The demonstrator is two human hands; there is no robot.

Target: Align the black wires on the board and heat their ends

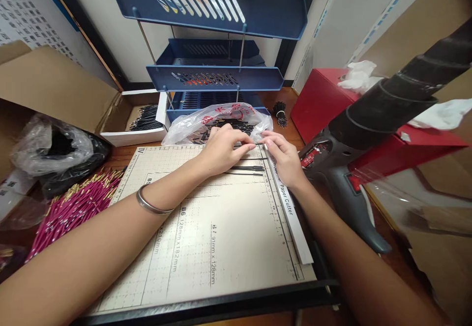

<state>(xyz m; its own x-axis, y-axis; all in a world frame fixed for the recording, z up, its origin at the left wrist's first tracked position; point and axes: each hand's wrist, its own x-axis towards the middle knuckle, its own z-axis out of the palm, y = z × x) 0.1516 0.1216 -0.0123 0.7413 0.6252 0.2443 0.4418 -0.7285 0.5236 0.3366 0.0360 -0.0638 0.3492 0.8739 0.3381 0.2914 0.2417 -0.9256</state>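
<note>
My left hand [223, 149] reaches over the far edge of a paper cutter [243, 237], its fingers closed in a pinch on a thin black cord [259, 143]. Close beside it, my right hand [285, 161] pinches the cord's other end at the white guide strip [289, 208] marked "Paper Cutter". Fingers hide most of this cord. Several similar black cords [245, 169] lie across the board just below the hands. Behind the hands, a clear plastic bag [184, 124] with red print holds a pile of black pieces.
Magenta cords with gold ends [79, 203] lie at left, near an open white box [134, 136] of black cords. Blue tiered shelves [221, 77] stand behind. A small black bundle [280, 114], red box [313, 100] and black hot-air tool [354, 178] are at right.
</note>
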